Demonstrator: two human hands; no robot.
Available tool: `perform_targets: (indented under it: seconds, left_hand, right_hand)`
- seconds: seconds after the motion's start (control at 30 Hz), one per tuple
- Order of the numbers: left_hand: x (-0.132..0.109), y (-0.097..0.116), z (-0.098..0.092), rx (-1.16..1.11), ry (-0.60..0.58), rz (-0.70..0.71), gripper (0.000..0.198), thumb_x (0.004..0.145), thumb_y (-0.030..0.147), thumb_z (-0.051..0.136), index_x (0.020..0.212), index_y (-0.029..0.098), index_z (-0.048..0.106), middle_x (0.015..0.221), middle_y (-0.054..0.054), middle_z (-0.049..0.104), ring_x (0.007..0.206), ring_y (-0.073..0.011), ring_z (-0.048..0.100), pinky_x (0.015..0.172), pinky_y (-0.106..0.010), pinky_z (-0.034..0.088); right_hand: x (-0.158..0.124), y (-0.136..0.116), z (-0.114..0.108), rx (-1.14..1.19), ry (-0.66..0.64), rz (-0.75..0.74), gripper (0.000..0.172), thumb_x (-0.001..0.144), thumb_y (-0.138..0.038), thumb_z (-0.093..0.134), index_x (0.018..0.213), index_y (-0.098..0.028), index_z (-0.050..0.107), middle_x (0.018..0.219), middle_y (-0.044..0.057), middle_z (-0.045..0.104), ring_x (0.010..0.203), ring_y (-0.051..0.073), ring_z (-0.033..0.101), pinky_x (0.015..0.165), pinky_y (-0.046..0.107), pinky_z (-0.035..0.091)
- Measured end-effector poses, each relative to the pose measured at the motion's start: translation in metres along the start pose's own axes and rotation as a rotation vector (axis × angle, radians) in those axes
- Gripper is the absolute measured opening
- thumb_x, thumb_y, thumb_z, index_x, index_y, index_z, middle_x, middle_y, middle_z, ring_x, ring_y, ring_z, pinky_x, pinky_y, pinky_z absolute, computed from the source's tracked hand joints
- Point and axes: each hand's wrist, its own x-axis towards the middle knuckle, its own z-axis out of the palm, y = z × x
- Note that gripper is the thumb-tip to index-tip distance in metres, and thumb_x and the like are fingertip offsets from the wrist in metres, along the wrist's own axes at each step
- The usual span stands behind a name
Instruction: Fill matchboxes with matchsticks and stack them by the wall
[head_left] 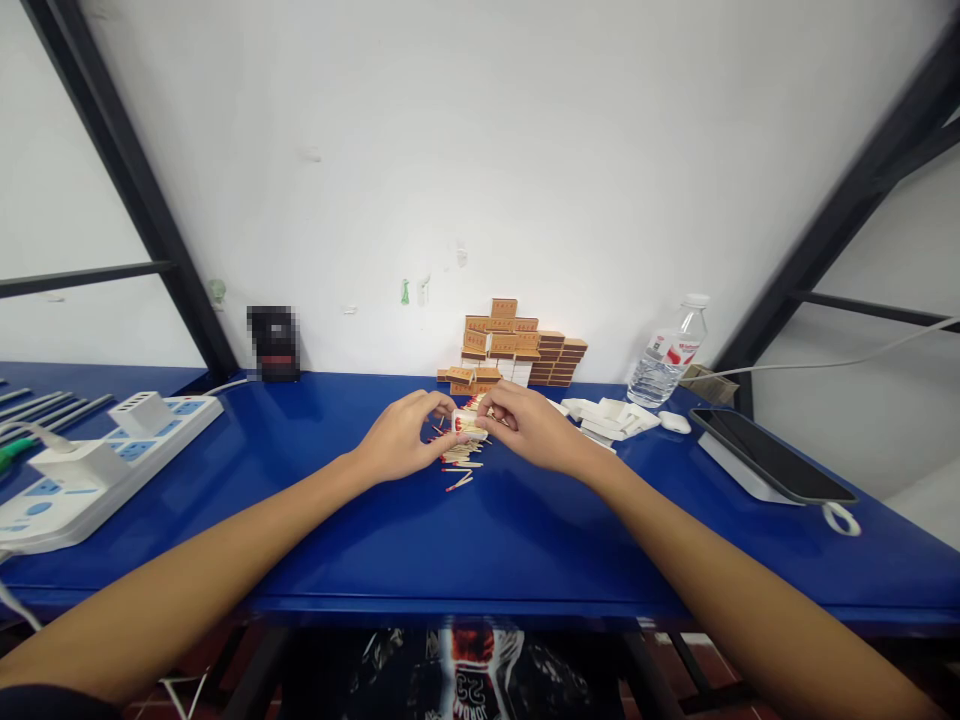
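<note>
Both hands meet at the middle of the blue worktop (465, 540). The left hand (401, 435) and the right hand (529, 425) each pinch one end of a small white tray (469, 422) between thumb and fingertips. It is held just above the surface. It looks to be filled with red-tipped matches, though it is too small to be sure. Loose matches (461, 465) lie scattered on the worktop right under and in front of the tray. Behind them, against the wall, stands a stack of brown matchboxes (517, 350). To its right lie empty white sleeves (611, 415), then a bottle (670, 355), a mouse (675, 422) and a tablet (772, 455). A power strip (97, 460) sits far left.
</note>
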Motion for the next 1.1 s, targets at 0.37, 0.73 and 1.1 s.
perform_targets:
  seconds: [0.37, 0.73, 1.1]
  left_hand:
    - [-0.002, -0.001, 0.002, 0.008, -0.045, 0.04, 0.032, 0.095, 0.049, 0.07, 0.113, 0.023, 0.065, 0.105, -0.006, 0.071, 0.093, -0.022, 0.068, 0.085, -0.039, 0.057]
    - [-0.003, 0.0, 0.001, 0.031, -0.041, 0.049, 0.038, 0.094, 0.054, 0.07, 0.114, 0.022, 0.064, 0.105, -0.007, 0.07, 0.094, -0.023, 0.069, 0.085, -0.04, 0.058]
    - [0.001, -0.006, 0.001, 0.087, 0.094, -0.036, 0.034, 0.095, 0.053, 0.071, 0.106, 0.022, 0.064, 0.101, -0.004, 0.074, 0.091, -0.0216, 0.068, 0.08, -0.037, 0.055]
  right_hand:
    - [-0.001, -0.008, 0.0, 0.155, -0.132, -0.038, 0.007, 0.102, -0.02, 0.06, 0.098, -0.021, 0.066, 0.094, 0.003, 0.056, 0.079, 0.016, 0.053, 0.072, 0.028, 0.042]
    - [-0.002, -0.01, -0.001, 0.092, -0.085, 0.03, 0.013, 0.104, -0.026, 0.055, 0.092, -0.021, 0.055, 0.096, 0.005, 0.062, 0.081, 0.018, 0.056, 0.072, 0.031, 0.042]
    - [-0.001, -0.019, -0.004, 0.135, -0.05, -0.026, 0.011, 0.099, -0.029, 0.064, 0.091, -0.021, 0.066, 0.077, -0.001, 0.056, 0.068, 0.014, 0.05, 0.066, 0.028, 0.038]
